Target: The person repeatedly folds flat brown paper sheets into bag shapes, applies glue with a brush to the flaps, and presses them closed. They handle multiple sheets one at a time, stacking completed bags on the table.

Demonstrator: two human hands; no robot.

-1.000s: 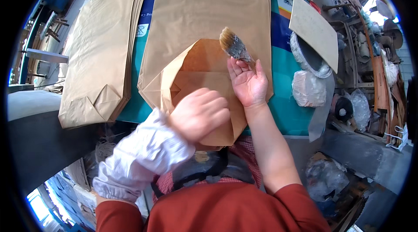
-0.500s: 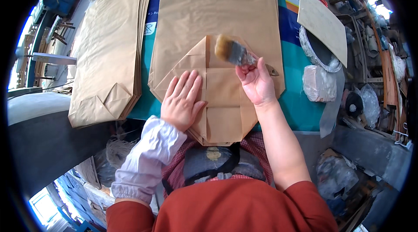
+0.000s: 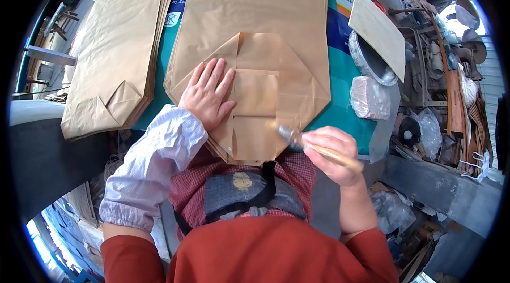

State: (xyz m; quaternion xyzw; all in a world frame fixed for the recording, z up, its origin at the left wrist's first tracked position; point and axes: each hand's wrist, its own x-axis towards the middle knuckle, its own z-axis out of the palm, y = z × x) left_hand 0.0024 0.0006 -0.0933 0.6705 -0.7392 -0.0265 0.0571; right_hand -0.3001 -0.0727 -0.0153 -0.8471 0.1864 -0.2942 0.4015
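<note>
A large brown paper bag (image 3: 255,7) lies in front of me on a stack of similar ones, its folded end spread toward my lap. My left hand (image 3: 207,94) rests flat on the left side of that fold, fingers stretched out. Gripped by its wooden handle in my right hand (image 3: 337,153) is a paintbrush (image 3: 291,133). Its bristles, somewhat blurred, meet the paper near the lower right of the opened fold. A damp-looking sheen shows on the middle panel.
More stacked paper bags (image 3: 114,33) lie at the left, their near ends folded. On the right stand a plastic-wrapped block (image 3: 370,98) and a crusted basin (image 3: 364,60) partly covered by a pale board (image 3: 377,33). A teal printed sheet (image 3: 340,126) covers the table beneath.
The brush has swung down from above the bag's middle to the fold's lower right, its handle now pointing toward me. My left hand stays flat on the paper. The whole view has shifted slightly.
</note>
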